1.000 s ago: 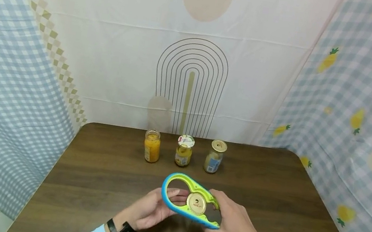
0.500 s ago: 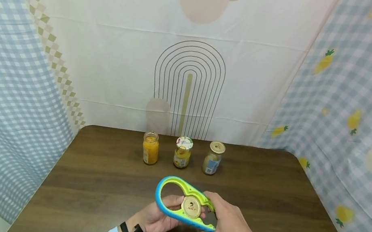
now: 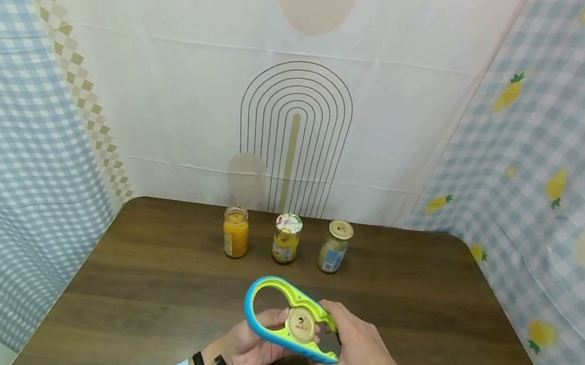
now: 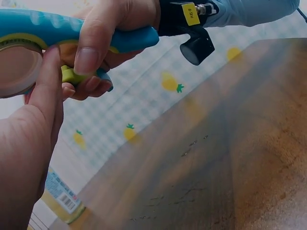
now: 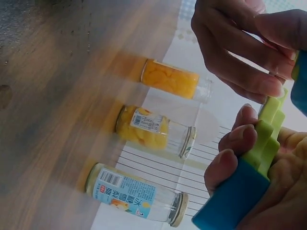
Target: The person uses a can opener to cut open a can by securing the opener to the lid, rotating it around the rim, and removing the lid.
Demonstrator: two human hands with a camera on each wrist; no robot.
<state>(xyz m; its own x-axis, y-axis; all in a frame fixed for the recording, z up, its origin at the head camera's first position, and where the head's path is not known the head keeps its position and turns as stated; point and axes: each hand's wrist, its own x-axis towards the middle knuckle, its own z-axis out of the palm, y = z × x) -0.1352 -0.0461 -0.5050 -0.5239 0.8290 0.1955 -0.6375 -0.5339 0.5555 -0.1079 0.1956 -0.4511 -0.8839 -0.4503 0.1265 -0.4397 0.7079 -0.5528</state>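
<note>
Low in the middle of the head view, both hands gripped a blue-and-green jar opener (image 3: 287, 317) (a gold lid (image 3: 300, 324) sat in its jaws): the left hand (image 3: 250, 346) curled underneath, the right hand (image 3: 362, 359) clasping its handle end, above the table (image 3: 147, 287).

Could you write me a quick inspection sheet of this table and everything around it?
Surface: brown wood table, scuffed near the front edge.
Job's things: blue-green opener with a gold lid caught in it.
Clutter: three jars in a row at the back; the left one has no lid.
Grippers: left hand holds the lid, right hand grips the opener's handle.
Cables: nothing seen.
Surroundings: patterned cloths hang behind and at both sides.
</note>
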